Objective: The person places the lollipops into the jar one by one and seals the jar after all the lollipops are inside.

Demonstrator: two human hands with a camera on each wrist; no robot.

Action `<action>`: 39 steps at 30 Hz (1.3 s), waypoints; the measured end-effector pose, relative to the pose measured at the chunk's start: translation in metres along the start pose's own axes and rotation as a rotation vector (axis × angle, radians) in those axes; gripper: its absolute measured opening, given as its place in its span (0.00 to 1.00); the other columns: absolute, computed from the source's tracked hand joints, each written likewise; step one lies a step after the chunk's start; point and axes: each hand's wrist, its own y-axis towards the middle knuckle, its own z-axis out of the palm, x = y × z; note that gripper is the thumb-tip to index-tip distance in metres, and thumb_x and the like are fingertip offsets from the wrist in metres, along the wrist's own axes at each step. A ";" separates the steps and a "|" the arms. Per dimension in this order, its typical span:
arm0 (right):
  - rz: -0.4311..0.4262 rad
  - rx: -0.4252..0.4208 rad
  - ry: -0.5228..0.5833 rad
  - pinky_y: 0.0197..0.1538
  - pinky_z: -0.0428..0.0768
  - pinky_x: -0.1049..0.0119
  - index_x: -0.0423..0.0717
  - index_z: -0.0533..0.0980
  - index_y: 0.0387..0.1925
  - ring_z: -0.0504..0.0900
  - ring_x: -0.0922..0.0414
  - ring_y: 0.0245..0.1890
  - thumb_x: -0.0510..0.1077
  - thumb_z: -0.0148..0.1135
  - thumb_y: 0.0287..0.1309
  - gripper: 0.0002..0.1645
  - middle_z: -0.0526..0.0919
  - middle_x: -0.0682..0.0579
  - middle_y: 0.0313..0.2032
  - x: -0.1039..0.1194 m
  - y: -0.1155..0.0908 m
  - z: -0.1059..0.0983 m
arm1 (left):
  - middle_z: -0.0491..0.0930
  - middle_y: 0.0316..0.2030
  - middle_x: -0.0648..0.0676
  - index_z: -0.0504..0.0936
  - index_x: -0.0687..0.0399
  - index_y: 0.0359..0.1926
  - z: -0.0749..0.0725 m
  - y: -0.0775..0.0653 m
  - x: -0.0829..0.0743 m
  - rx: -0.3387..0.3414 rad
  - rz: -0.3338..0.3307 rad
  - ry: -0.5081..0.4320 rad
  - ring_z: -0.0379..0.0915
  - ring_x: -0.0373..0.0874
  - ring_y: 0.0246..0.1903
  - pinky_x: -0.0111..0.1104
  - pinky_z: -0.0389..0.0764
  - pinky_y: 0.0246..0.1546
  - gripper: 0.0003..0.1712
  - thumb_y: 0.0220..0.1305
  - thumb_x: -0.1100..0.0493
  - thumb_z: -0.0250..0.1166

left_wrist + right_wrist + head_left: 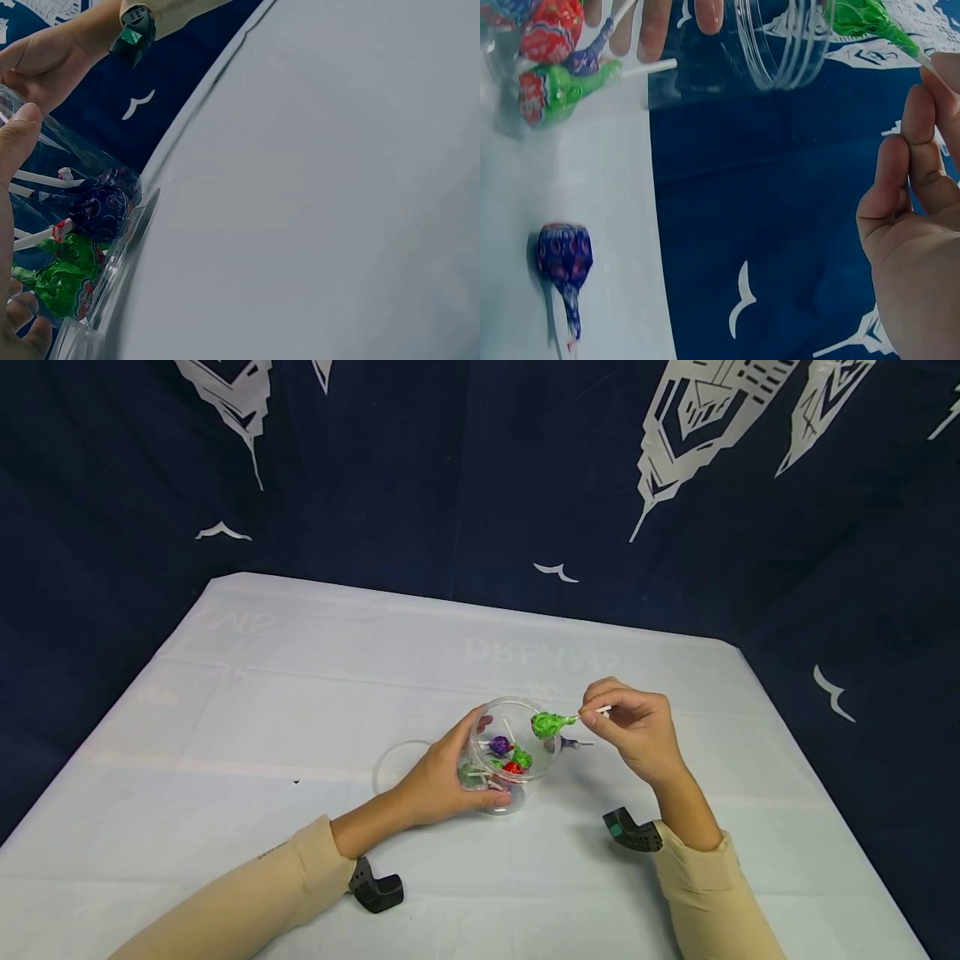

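My left hand [435, 787] grips a clear plastic jar [517, 699] around its side, its open mouth facing up. Several wrapped lollipops lie inside, among them a purple one [499, 745], a red one [513, 767] and a green one [522, 758]. Over the right part of the jar's rim, my right hand [633, 727] pinches a green-wrapped lollipop [551, 724] by its white stick, the candy end pointing left. On the table just right of the jar lies a single purple lollipop [565, 255], partly hidden in the head view.
A clear round lid [377, 768] rests on the white-covered table [315, 710] left of the jar, partly behind my left hand. A small dark speck [296, 782] shows farther left. Dark blue patterned cloth [450, 485] hangs behind the table.
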 end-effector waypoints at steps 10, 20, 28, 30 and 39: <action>-0.004 0.089 0.020 0.45 0.74 0.67 0.31 0.82 0.34 0.75 0.55 0.41 0.31 0.68 0.57 0.04 0.83 0.50 0.35 -0.004 0.002 0.007 | 0.65 0.70 0.54 0.48 0.43 0.77 0.001 0.001 -0.003 -0.001 0.012 0.004 0.61 0.46 0.68 0.45 0.64 0.67 0.66 0.45 0.44 0.81; 0.037 0.053 -0.020 0.44 0.76 0.68 0.33 0.83 0.33 0.76 0.55 0.41 0.30 0.68 0.56 0.02 0.83 0.49 0.35 -0.002 0.002 0.006 | 0.65 0.70 0.53 0.48 0.44 0.77 0.000 0.001 -0.002 -0.005 0.011 0.021 0.60 0.42 0.68 0.44 0.63 0.67 0.66 0.45 0.44 0.81; 0.041 0.050 -0.016 0.45 0.75 0.66 0.28 0.81 0.33 0.76 0.55 0.41 0.28 0.68 0.55 0.04 0.82 0.44 0.33 -0.004 0.002 0.006 | 0.65 0.70 0.51 0.48 0.44 0.77 0.000 0.000 -0.003 -0.008 0.012 0.025 0.60 0.43 0.68 0.45 0.63 0.67 0.66 0.45 0.44 0.81; 0.044 0.050 -0.018 0.46 0.75 0.66 0.28 0.81 0.33 0.77 0.55 0.41 0.28 0.68 0.55 0.04 0.82 0.44 0.33 -0.006 0.002 0.005 | 0.65 0.70 0.51 0.48 0.44 0.77 0.000 0.000 -0.003 -0.006 0.010 0.024 0.60 0.43 0.68 0.45 0.63 0.67 0.66 0.45 0.44 0.81; 0.089 0.039 -0.052 0.46 0.73 0.65 0.27 0.81 0.33 0.76 0.56 0.41 0.24 0.65 0.53 0.04 0.82 0.49 0.34 -0.019 -0.003 0.000 | 0.65 0.70 0.52 0.48 0.44 0.77 -0.001 0.000 -0.002 -0.004 -0.001 0.017 0.60 0.43 0.68 0.44 0.63 0.67 0.66 0.45 0.44 0.81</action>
